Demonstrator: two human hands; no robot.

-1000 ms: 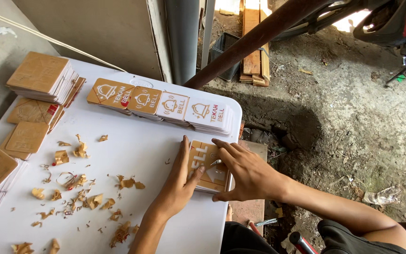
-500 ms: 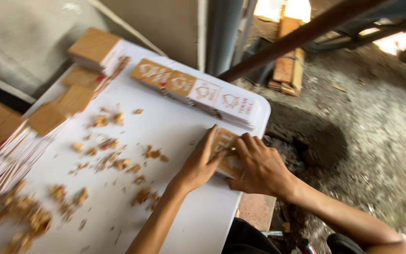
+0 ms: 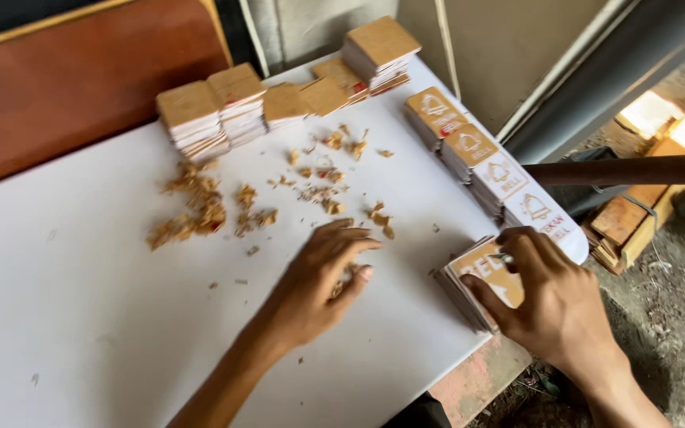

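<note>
My right hand (image 3: 552, 305) grips a small stack of square sign plates (image 3: 477, 277) with brown paper on top, at the white table's (image 3: 81, 317) near right edge. A thin metal point shows between its thumb and finger. My left hand (image 3: 319, 281) rests palm down on the table to the left of that stack, fingers curled over a few brown paper scraps (image 3: 341, 287). A row of sign plates with a bell outline (image 3: 489, 170) lies along the right edge beyond my right hand.
Several stacks of paper-covered plates (image 3: 216, 111) stand along the table's far edge. Peeled brown scraps (image 3: 200, 210) lie scattered mid-table. A brown wooden board (image 3: 81, 87) leans behind. A dark metal pole (image 3: 628, 170) and wood offcuts (image 3: 636, 214) lie right of the table.
My left hand has left the stack and moved left onto the table, over some scraps. The right hand stays on the stack. The camera has swung left.
</note>
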